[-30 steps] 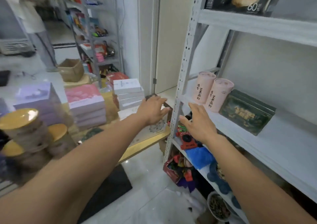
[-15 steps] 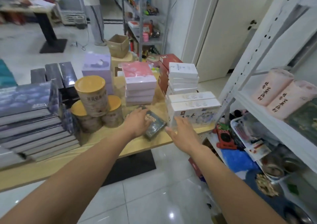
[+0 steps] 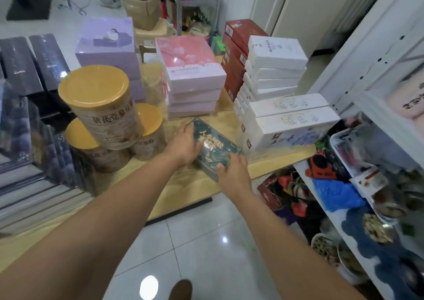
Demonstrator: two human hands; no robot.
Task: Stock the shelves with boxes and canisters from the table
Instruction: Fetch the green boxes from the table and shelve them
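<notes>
A dark green box (image 3: 213,147) with gold lettering lies flat on the wooden table (image 3: 183,185) near its front edge. My left hand (image 3: 183,144) rests on its left side, fingers over the far corner. My right hand (image 3: 232,170) grips its near right corner. Both hands hold the box, which still touches the table. To the left stand three canisters with yellow lids (image 3: 101,102), one stacked on two. Behind are stacks of pink boxes (image 3: 190,74), white boxes (image 3: 273,70), long white boxes (image 3: 289,125), and a lilac box (image 3: 107,44). The white shelf unit (image 3: 344,70) stands at the right.
Dark flat boxes (image 3: 25,139) are piled at the table's left. Red boxes (image 3: 236,47) stand behind the white ones. The lower shelf (image 3: 307,173) holds a blue bag, bowls and clutter. A cardboard box (image 3: 142,3) sits beyond the table. Glossy tiled floor lies below me.
My view swung from the shelf to the table. Both hands travelled from the shelf edge to the dark green box and closed on its two sides.
</notes>
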